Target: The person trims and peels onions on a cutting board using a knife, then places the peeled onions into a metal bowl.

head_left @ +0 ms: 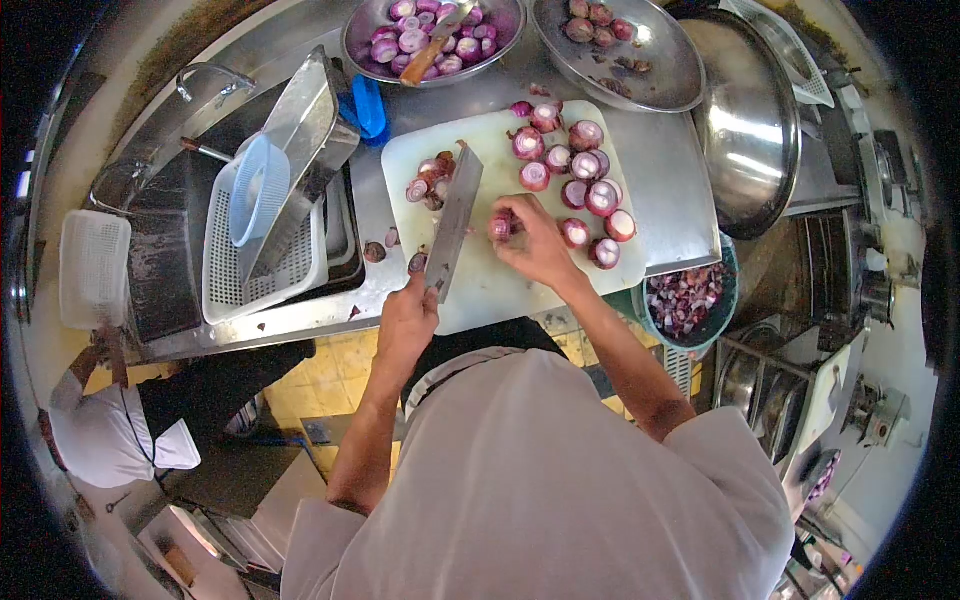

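Observation:
On the white cutting board, my left hand is wrapped round the handle of a large cleaver, its broad blade pointing away from me. To the right of the blade, my right hand pinches a red onion between its fingers. Several trimmed red onions with pale cut faces lie on the board's right part. A small pile of cut onion ends sits left of the blade.
A bowl of peeled onions with a knife across it stands behind the board, beside another metal bowl. A white basket is at left, a tub of onion pieces at right. A co-worker stands far left.

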### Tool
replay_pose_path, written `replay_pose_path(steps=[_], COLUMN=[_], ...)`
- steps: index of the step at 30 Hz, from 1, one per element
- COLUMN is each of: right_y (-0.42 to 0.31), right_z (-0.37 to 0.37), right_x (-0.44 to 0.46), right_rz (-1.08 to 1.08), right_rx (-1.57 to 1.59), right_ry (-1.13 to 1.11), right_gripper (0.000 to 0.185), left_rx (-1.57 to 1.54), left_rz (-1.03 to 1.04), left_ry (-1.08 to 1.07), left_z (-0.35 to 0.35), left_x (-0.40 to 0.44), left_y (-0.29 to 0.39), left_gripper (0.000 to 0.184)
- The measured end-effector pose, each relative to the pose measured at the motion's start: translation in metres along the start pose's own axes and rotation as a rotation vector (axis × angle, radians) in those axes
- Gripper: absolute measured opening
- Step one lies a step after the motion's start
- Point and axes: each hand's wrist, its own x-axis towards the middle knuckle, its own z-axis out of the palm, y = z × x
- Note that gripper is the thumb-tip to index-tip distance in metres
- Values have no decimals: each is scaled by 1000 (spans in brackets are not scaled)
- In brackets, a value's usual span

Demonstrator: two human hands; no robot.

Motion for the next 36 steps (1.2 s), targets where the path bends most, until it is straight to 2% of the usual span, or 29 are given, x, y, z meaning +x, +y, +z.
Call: replay_pose_path(steps=[6,9,12,14,17,21,23,26,29,32,34,35,36], right_y=[5,1,-5,-10,-13,-5,-3,-4,-15,-7,-1,-3,0], right_z=[1,-2,-3,-3,-1,3,4,3,-5,-13,-21,-28,-31], right_x=[-5,-5,-3,-3,-3,-5,-7,-8,-15,-16,-12,-5,-1], right_rz=[0,15,42,61,43,23,6,11,23,55,17,-16,-9], right_rx=[41,5,-25,-17,-104,-120,-141,-82,-157,-261,-579,-635,-642], right_ry=[-65,-83,-104,-107,-76,-71,-77,-65,-59,-12,87,128,138], right_gripper=[40,39,39,40,40,41,41,39,44,47,43,35,35], left_rx=[-4,15,40,61,85,83,110,100,112,73,31,42,53], left_rz=[19,-72,50,-52,-145,-104,-85,-53,-34,4,2,7,12], left_ry=[-28,-143,-101,-242,-332,-325,-257,-224,-180,-161,-141,-129,-114], left_z=[-26,-46,-54,-63,-71,-49,-26,12,27,15,7,3,1], left_x=[-11,-24,-38,-44,-47,-43,-28,0,9,6,1,-1,-2], left_y=[30,49,54,60,73,67,65,61,48,32,24,20,19], left_gripper=[20,16,13,20,23,23,16,17,17,16,14,14,13])
